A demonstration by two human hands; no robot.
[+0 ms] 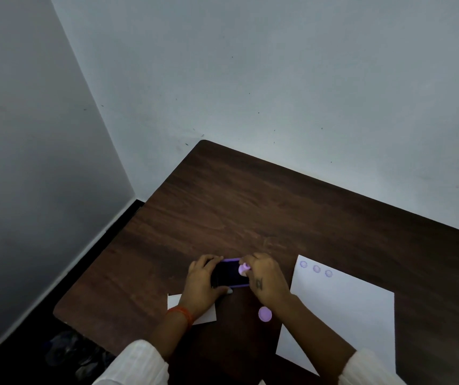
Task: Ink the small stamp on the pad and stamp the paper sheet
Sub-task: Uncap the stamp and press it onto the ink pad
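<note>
A purple-framed ink pad [229, 275] with a dark inking face lies on the brown table [250, 212]. My left hand [203, 282] grips the pad's left side, thumb along its near edge. My right hand [264, 276] pinches a small purple round stamp [244, 268] over the pad's right end; I cannot tell whether it touches the ink. To the right lies a white paper sheet [345, 309] with three faint purple round prints [316, 269] along its far edge. My right forearm crosses the sheet's near left part.
A round purple cap [265, 314] lies on the table between my forearms. A smaller white paper [177, 302] sits partly under my left wrist. The table's left edge [103, 254] drops to a dark floor; grey walls stand close behind and left.
</note>
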